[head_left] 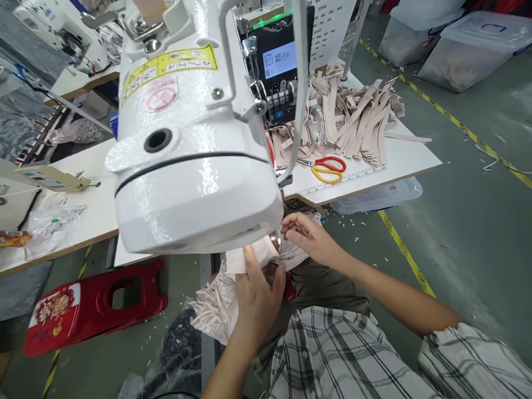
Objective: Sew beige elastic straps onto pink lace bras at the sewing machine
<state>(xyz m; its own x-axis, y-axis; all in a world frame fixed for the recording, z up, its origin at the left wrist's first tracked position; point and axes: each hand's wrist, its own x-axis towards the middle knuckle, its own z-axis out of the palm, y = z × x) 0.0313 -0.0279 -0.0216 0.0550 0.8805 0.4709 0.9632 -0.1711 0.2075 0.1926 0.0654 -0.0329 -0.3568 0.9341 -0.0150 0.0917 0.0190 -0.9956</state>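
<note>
My left hand (260, 288) is closed on a pale pink lace garment piece (216, 305), one finger lying along its smooth band and the thumb at the near side. The garment's gathered lace hangs to the left, over my lap. My right hand (307, 235) is at the right end of the fabric, beneath the head of a white sewing machine (195, 205). Its fingers are curled together in a pinch, and what they hold, if anything, cannot be made out. The needle area is mostly hidden behind the machine head.
Red-and-yellow-handled scissors (328, 169) lie by a ruler strip on the white table (399, 162). Behind them is a heap of beige fabric strips (353, 119), beside a lit control panel (278, 61). A red stool (95, 307) stands left; lidded plastic bins (469, 50) stand far right.
</note>
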